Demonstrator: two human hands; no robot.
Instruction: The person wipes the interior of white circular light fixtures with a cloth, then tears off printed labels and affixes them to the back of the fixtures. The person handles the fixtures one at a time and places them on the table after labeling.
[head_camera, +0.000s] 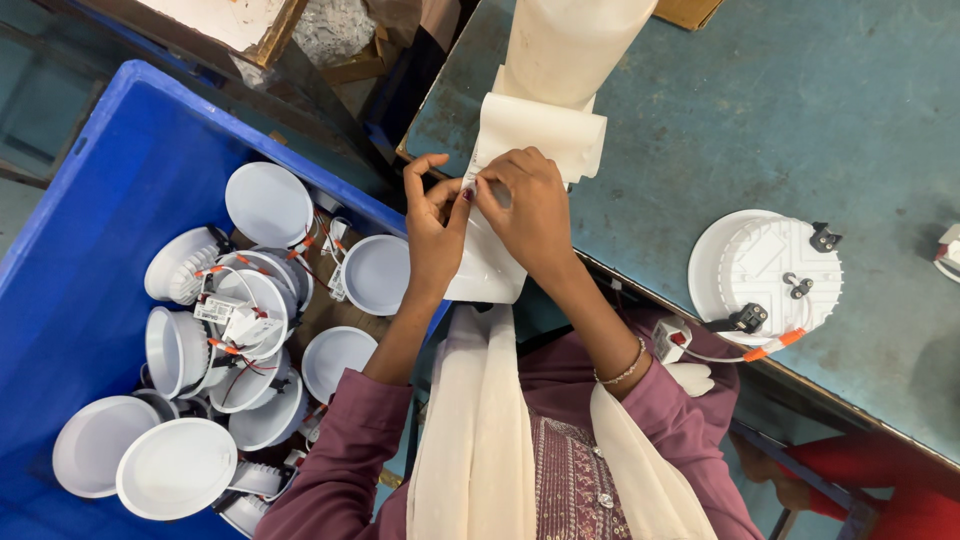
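- Both hands meet at the near edge of a blue-green worktable (800, 110), working a strip of white backing paper (540, 130) that unrolls from a large white roll (575, 40) lying just beyond the fingers.
- The left hand (435, 225) pinches narrow, thumb and forefinger closed on the paper's edge; the right hand (530, 215) curls over the same spot, fingertips pressed on the strip, touching the left.
- Beneath the hands, the loose end of the paper hangs off the table edge toward the person's cream scarf (480, 430) and maroon sleeves.
- To the right of the right hand, well apart, 1 round white downlight (765, 275) lies face-down on the table, black spring clips up, with an orange-and-white lead running to a small white driver box (672, 338) at the table edge.
- To the left of the left hand and lower, a blue plastic crate (90, 230) holds a heap of similar white downlights (250, 320), some face-up, some showing wiring.
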